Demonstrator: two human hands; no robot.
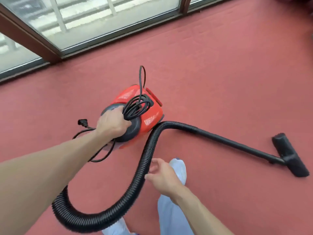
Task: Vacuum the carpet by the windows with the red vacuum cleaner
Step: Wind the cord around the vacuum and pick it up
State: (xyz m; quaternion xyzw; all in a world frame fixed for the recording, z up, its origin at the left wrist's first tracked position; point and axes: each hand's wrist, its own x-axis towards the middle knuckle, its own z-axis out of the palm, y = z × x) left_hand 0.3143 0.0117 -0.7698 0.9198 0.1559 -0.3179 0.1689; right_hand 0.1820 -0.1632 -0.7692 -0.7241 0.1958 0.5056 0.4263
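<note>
The red vacuum cleaner [149,116] sits on the red carpet [220,82] a short way from the windows [101,19]. My left hand [112,122] grips a bundle of its black power cord [137,106] on top of the body. The plug [82,122] lies on the carpet to the left. A black ribbed hose [142,168] loops toward me and back to the body. Its rigid tube [237,146] runs right to the floor nozzle [289,155]. My right hand [162,177] hovers beside the hose with fingers spread, holding nothing.
Dark brown window frames [33,41] run along the far edge of the carpet. My legs in light trousers and a white sock [179,168] stand just right of the hose loop. Loose cord [100,156] trails on the carpet under my left forearm.
</note>
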